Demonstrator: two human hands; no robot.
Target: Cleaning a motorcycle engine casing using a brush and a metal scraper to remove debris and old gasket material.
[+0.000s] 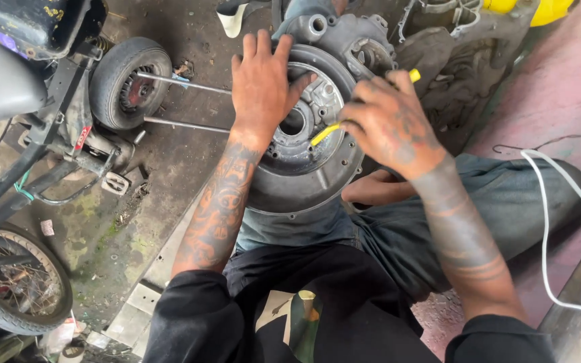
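- Small wheel (pixel 131 82) and two thin metal rods (pixel 183 84) sat off to the left on the grimy floor (pixel 169 154), white cable (pixel 546 222) on the right.
- Engine cover (pixel 304 168) rested on the lap, round face up.
- Left hand (pixel 261 84) lay flat and open on its rim.
- Right hand (pixel 388 121) was closed around a yellow screwdriver (pixel 327 132), its tip angled down-left into the cover's middle.

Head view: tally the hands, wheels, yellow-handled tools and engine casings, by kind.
Hands: 2, left hand and right hand
Wheels: 2, small wheel and spoked wheel
Yellow-handled tool: 1
Engine casing: 1
Total: 6
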